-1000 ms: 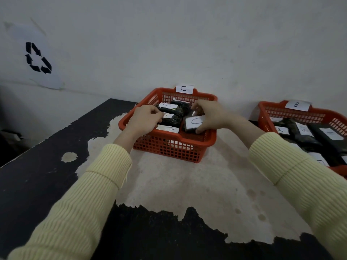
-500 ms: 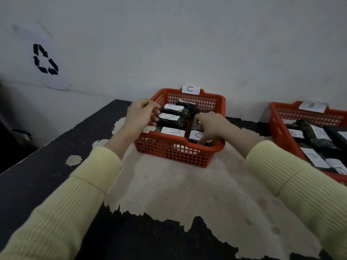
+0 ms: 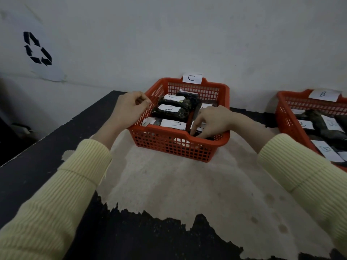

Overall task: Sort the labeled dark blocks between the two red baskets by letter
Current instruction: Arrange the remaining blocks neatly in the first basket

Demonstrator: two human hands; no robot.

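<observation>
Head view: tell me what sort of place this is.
Probably a makeshift sorting station: a worn, peeling table against a bare wall, two lettered red baskets, C and B, and a recycling sign.

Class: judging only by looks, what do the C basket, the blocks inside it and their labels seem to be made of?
C basket: probably moulded plastic, given its uniform red colour and regular lattice walls. Blocks: dark, apparently wrapped in glossy film that shows wrinkles and glints; the core is hidden. Labels: likely matte white paper with handwritten letters.

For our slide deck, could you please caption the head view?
Right hand reaches into the C basket of labelled blocks; left hand hovers beside its rim.
</observation>
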